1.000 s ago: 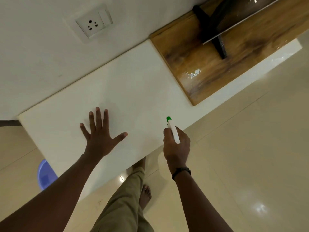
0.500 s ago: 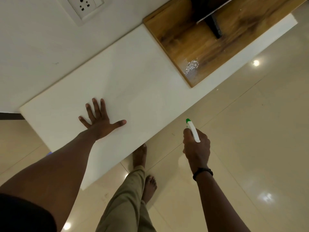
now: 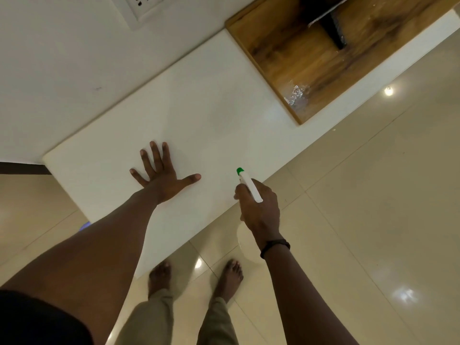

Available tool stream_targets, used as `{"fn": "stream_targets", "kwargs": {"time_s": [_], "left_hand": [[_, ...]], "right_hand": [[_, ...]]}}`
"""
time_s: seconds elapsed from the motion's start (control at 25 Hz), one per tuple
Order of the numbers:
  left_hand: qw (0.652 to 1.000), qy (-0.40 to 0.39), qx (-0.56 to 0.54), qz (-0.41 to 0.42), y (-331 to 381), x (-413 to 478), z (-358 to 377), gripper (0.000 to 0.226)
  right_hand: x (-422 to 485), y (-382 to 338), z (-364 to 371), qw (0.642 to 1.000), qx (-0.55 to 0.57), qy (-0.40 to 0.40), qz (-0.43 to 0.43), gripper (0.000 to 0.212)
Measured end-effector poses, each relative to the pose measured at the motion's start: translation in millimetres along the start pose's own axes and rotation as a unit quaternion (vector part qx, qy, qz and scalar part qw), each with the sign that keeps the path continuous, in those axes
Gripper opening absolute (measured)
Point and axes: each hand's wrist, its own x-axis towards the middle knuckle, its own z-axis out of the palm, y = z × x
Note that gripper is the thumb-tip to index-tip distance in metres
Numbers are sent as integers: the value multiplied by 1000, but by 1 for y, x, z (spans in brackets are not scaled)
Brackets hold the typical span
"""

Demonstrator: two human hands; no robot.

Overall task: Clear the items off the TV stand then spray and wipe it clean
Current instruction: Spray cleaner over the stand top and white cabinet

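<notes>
From the head camera I look down on the white TV stand (image 3: pixel 219 113), which runs slantwise from the lower left to the upper right, its back edge against the pale wall (image 3: pixel 62 70).

My left hand (image 3: pixel 159 176) lies flat on the top near the stand's left end. Its fingers are straight and spread, the thumb points off to the right, and it holds nothing.

My right hand (image 3: pixel 260 210) is at the front edge, right of the left hand and apart from it. Its fingers are curled round the spray bottle (image 3: pixel 249 186). The bottle's white head sticks out above the knuckles, and its green nozzle sits over the top just inside the front edge, pointing toward the back. A pale shape under the wrist may be the bottle's body, but I cannot tell for sure. A dark band (image 3: pixel 275 246) circles the right wrist.

Further right, a brown wooden panel (image 3: pixel 298 53) lies on the stand from the back edge almost to the front. A patch of shiny droplets (image 3: pixel 295 94) glistens near its front left corner. A black foot (image 3: pixel 333 31) stands on the panel at the top of the view.

A white wall socket (image 3: pixel 143 6) is set in the wall above the stand. Below the front edge, two bare feet (image 3: pixel 230 277) in khaki trousers stand on glossy beige floor tiles (image 3: pixel 373 220). A bit of something blue (image 3: pixel 85 226) peeks out by my left forearm.
</notes>
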Motion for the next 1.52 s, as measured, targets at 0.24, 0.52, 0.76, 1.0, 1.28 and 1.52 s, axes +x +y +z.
{"fn": "stream_targets", "kwargs": {"time_s": [0.24, 0.52, 0.76, 1.0, 1.28, 1.52], "left_hand": [[1000, 18, -5, 12, -3, 3, 0, 139], [994, 41, -37, 98, -23, -1, -3, 127], [955, 241, -67, 161, -166, -54, -2, 79], [977, 144, -135, 85, -243, -75, -10, 68], [995, 52, -48, 73, -263, -74, -51, 72], [999, -16, 27, 34, -253, -70, -71, 76]], "right_hand": [[3, -50, 44, 994, 16, 85, -61, 36], [-25, -81, 98, 992, 15, 103, -66, 15], [-84, -82, 161, 995, 17, 55, -82, 20], [-124, -76, 219, 993, -34, -11, -109, 26], [-172, -55, 239, 989, -74, -29, -125, 26], [-227, -1, 231, 992, -37, -1, -117, 25]]}}
